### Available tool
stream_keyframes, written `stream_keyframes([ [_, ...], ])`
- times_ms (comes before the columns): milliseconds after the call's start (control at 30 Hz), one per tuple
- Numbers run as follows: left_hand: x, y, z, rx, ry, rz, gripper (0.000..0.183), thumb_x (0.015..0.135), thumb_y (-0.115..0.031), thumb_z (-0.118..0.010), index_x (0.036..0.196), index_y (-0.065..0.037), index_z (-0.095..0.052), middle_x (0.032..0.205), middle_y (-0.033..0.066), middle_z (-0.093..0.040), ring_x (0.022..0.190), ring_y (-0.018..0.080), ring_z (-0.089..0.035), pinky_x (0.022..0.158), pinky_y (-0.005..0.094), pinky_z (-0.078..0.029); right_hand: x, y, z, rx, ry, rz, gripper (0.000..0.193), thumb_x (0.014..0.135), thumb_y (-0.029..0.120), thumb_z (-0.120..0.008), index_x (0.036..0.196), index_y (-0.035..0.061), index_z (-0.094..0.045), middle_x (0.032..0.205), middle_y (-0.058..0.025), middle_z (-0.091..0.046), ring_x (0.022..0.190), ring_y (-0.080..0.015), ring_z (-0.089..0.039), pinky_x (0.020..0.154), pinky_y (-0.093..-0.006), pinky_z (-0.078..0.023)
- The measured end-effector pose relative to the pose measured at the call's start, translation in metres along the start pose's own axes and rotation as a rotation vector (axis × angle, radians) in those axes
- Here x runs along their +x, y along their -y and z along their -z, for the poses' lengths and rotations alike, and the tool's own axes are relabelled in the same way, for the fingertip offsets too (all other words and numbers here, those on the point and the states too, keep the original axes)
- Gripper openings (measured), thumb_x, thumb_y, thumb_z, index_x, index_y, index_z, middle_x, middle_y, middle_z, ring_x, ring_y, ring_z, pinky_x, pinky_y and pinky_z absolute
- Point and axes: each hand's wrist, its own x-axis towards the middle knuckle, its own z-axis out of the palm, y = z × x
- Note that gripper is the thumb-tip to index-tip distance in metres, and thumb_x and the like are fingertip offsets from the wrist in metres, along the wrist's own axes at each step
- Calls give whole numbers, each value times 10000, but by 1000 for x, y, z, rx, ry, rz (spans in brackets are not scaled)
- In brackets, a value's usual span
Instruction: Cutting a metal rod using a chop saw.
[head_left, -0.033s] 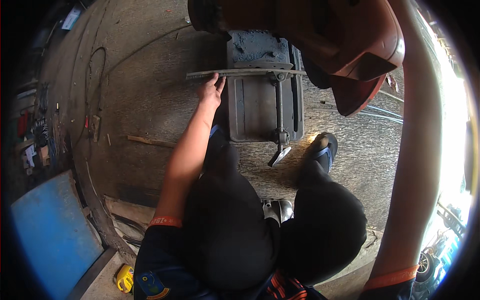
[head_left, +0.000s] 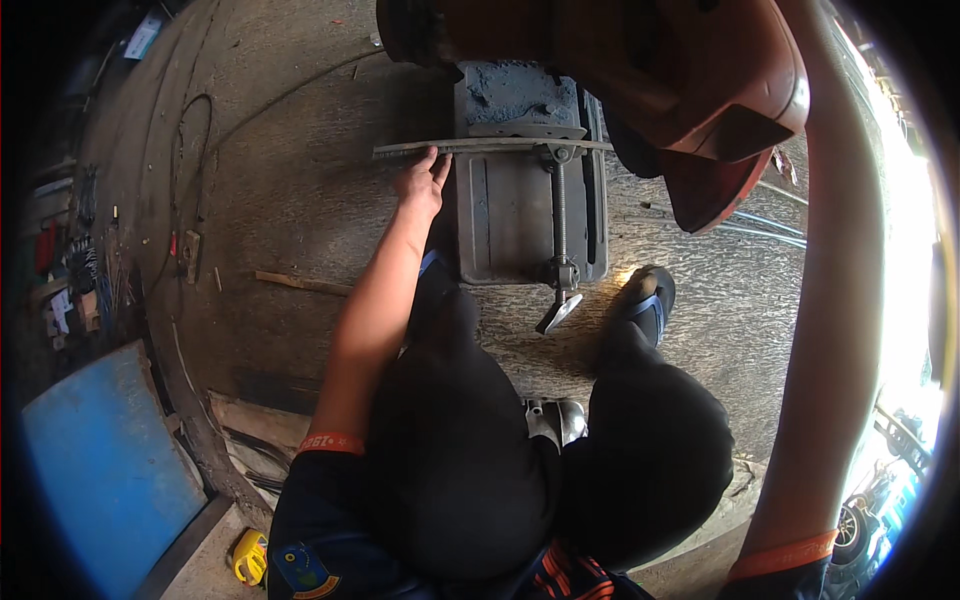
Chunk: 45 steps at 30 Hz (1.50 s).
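Observation:
My left hand is at a thin, long metal bar, its fingers closed on the near side of it. The bar lies crosswise over the grey base of a chop saw, between the vise's back plate and its screw-driven jaw. The vise screw runs toward me and ends in a flat crank handle. Above the base looms the saw's red motor head, which covers the bar's right end. My right arm reaches up past the head; its hand is outside the picture.
My sandalled right foot rests beside the base. A cable curves over the floor at left. A wood strip, a blue panel and a yellow tape measure lie to the left; thin rods lie at right.

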Motion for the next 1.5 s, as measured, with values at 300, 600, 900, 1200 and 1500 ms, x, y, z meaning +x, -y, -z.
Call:
stream_keyframes([
  [300,-6,3,-5,4,-36,-27,206,843,52,-618,1019,-37,-557,1015,79,-604,941,203,-617,819,368,-594,1,-8,-2,15,-13,-6,526,757,54,-592,1268,-47,-520,1196,-208,-601,1122,-233,-565,958,-309,-441],
  [600,-11,9,-11,-32,-87,-60,185,843,24,-637,1009,-17,-566,1018,83,-601,940,210,-610,812,363,-595,6,-12,-3,29,-27,-10,525,757,52,-591,1268,-45,-522,1204,-206,-597,1127,-231,-561,961,-308,-438],
  [900,-13,6,-10,-20,-75,-82,199,828,25,-655,1005,-14,-574,1011,88,-620,924,205,-615,797,354,-598,11,-17,-8,53,-36,-12,523,756,50,-589,1267,-44,-524,1211,-205,-593,1132,-230,-557,963,-307,-435],
  [1200,-17,3,-12,0,-82,-79,213,816,35,-665,997,-19,-567,971,87,-632,891,205,-630,778,338,-603,17,-21,-15,80,-44,-10,521,756,48,-588,1266,-42,-526,1219,-203,-589,1136,-228,-554,966,-306,-431],
  [1500,-20,1,-13,24,-93,-59,163,819,15,-671,951,-18,-581,960,90,-632,870,208,-636,767,307,-604,23,-22,-21,104,-53,-6,519,756,46,-587,1265,-40,-528,1226,-201,-585,1141,-227,-550,969,-305,-428],
])
